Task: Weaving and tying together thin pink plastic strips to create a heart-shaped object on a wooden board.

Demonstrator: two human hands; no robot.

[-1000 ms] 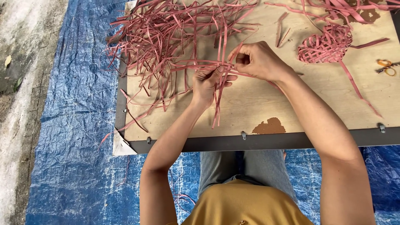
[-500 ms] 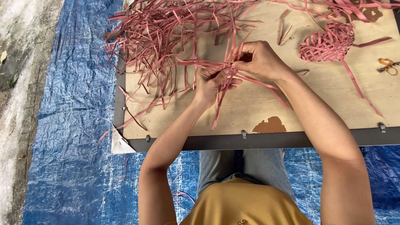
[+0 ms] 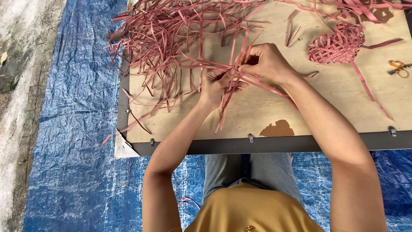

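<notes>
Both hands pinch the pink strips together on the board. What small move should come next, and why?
Probably fold the strip pinched by the right hand across the bundle of pink strips that the left hand steadies: both hands meet at one crossing, and loose ends fan out below.

Matt reddish-pink strips on bare plywood, crinkly tarp underneath

The flat strips (image 3: pixel 171 38) are looking papery or reed-like, thin and matt with no shine, and the little woven heart (image 3: pixel 337 43) is showing the same dull stuff in a tight basket texture. The board (image 3: pixel 257 107) is looking like pale unfinished plywood, smooth, with one chipped brown patch, dark edging and small metal clips. The blue tarp (image 3: pixel 73 129) is coming across as wrinkled woven plastic, slightly glossy. The ground (image 3: pixel 21 107) is looking like rough grey concrete.
</notes>
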